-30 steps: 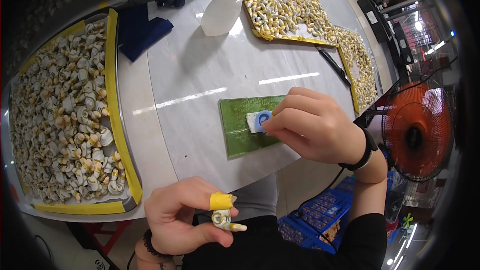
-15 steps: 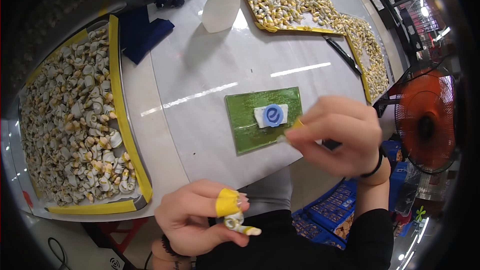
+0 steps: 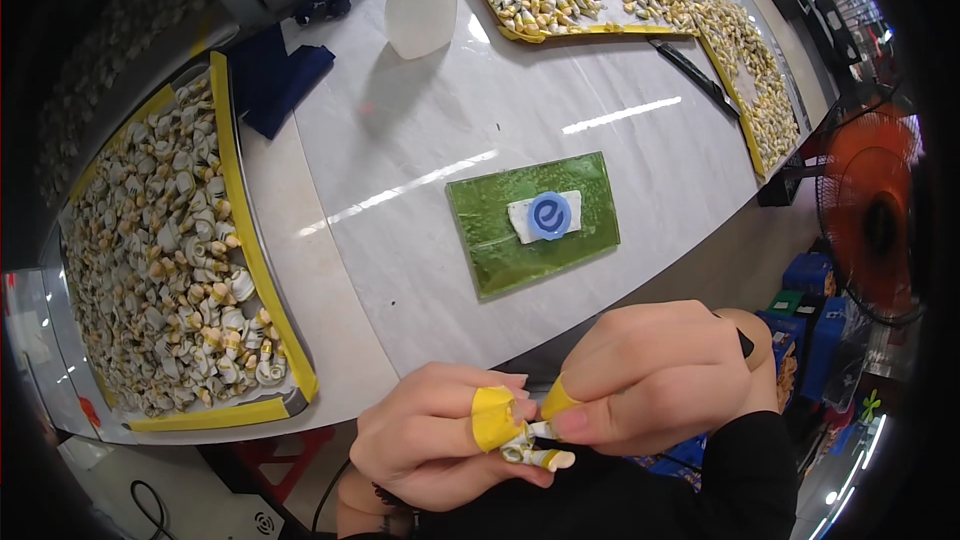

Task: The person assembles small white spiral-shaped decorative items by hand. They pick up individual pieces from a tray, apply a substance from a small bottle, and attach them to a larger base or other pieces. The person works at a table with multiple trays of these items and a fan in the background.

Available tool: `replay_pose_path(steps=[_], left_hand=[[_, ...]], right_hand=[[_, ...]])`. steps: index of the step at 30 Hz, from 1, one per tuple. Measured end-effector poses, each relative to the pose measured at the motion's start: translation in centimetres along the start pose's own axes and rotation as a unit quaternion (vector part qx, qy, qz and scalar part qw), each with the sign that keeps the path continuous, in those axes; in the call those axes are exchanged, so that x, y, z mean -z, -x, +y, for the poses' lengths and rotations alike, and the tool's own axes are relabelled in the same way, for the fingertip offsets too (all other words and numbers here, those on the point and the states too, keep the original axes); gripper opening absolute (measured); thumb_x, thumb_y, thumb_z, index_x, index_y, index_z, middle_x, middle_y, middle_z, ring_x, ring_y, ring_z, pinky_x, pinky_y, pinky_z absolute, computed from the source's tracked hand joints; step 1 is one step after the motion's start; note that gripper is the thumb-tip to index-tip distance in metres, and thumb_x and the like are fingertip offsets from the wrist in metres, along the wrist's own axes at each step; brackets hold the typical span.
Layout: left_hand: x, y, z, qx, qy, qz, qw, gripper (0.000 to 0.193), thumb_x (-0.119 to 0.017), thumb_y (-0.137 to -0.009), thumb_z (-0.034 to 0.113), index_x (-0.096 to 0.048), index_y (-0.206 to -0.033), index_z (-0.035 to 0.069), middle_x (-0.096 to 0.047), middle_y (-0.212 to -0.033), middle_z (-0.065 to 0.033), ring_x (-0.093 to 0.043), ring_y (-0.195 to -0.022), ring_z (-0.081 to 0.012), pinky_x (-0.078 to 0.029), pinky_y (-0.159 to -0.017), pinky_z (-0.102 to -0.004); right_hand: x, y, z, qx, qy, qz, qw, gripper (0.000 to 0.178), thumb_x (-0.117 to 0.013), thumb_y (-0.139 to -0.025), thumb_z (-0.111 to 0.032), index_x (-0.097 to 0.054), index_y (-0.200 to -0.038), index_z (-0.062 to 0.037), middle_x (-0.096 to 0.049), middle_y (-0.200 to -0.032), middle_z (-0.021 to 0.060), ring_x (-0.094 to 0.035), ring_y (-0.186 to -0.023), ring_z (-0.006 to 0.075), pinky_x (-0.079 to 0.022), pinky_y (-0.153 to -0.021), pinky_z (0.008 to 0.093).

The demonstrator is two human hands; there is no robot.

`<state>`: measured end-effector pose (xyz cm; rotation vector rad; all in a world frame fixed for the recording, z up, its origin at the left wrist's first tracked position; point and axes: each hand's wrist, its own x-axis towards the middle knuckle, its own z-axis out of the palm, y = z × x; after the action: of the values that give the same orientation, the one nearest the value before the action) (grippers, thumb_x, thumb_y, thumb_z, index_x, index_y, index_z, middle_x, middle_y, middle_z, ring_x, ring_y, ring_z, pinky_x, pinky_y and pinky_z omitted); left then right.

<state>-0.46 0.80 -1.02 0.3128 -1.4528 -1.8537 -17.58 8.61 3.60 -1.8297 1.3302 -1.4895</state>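
My left hand [image 3: 430,440], yellow tape round its forefinger, pinches a small white figurine part [image 3: 522,453] with grey-and-yellow markings and a flesh-coloured end. From the right, my right hand [image 3: 650,380], also with yellow tape on a finger, is closed on a small white piece [image 3: 543,430] held against the figurine part. The fingers cover most of that piece, so I cannot tell its exact kind. Beyond the hands a green slab [image 3: 480,265] lies on the table, bearing a white pad [image 3: 519,220] and a round blue stamp-like disc [image 3: 550,216] with a dark curl on it.
At left stands a yellow-edged tray [image 3: 232,140] heaped with similar white parts. Further yellow-edged trays [image 3: 560,37] of small yellow-and-white parts are at the back right, near a black knife-like tool [image 3: 697,78]. A translucent bottle [image 3: 420,10], dark blue cloth [image 3: 285,90] and orange fan [image 3: 865,205] surround the table.
My right hand has come back from beside the green slab towards me and now meets the figurine part in my left hand. My left hand has shifted right. The view has turned slightly.
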Motion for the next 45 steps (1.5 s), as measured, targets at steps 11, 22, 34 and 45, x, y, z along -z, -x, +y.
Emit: replay_pose_path(steps=[11,22,34,45], left_hand=[[0.2,-2.0,1.8,-0.016,-0.143,-0.097,0.985,0.031,-0.085,-0.058,0.009,-0.066,-0.081,0.002,-0.066,-0.083,-0.0086,-0.065,-0.079,-0.0237,-0.056,-0.073,-0.0337],[-0.4,-1.3,0.9,-0.040,-0.186,-0.043,0.981,0.036,-0.087,-0.055,0.014,-0.067,-0.083,0.003,-0.067,-0.084,-0.0075,-0.065,-0.078,-0.0224,-0.055,-0.070,-0.0309],[-0.5,-0.8,0.3,0.120,0.099,-0.007,0.988,0.031,-0.074,-0.071,-0.001,-0.061,-0.097,-0.009,-0.066,-0.090,-0.0164,-0.065,-0.080,-0.0212,-0.052,-0.074,-0.0289],[0.5,-1.0,-0.1,0.210,0.114,-0.109,0.965,0.019,-0.074,-0.070,-0.002,-0.064,-0.085,-0.006,-0.067,-0.081,-0.0141,-0.065,-0.073,-0.0164,-0.049,-0.066,-0.0236]], right_hand=[[0.6,-0.2,0.4,0.007,-0.024,-0.027,0.999,0.012,-0.070,-0.070,0.008,-0.061,-0.076,0.0028,-0.063,-0.073,0.0144,-0.062,-0.058,0.0243,-0.052,-0.050,0.0295],[0.3,0.8,1.0,0.053,0.008,0.018,0.998,0.010,-0.061,-0.076,0.004,-0.062,-0.085,0.0079,-0.061,-0.081,0.0162,-0.059,-0.061,0.0229,-0.049,-0.053,0.0279],[1.5,0.5,0.9,-0.058,-0.083,-0.011,0.995,0.016,-0.073,-0.072,-0.005,-0.066,-0.086,-0.0005,-0.058,-0.080,0.0094,-0.056,-0.065,0.0188,-0.043,-0.055,0.0266],[2.1,0.1,0.6,-0.150,-0.136,-0.132,0.970,0.015,-0.071,-0.074,-0.006,-0.062,-0.086,-0.0048,-0.048,-0.083,0.0066,-0.050,-0.072,0.0199,-0.040,-0.061,0.0282]])
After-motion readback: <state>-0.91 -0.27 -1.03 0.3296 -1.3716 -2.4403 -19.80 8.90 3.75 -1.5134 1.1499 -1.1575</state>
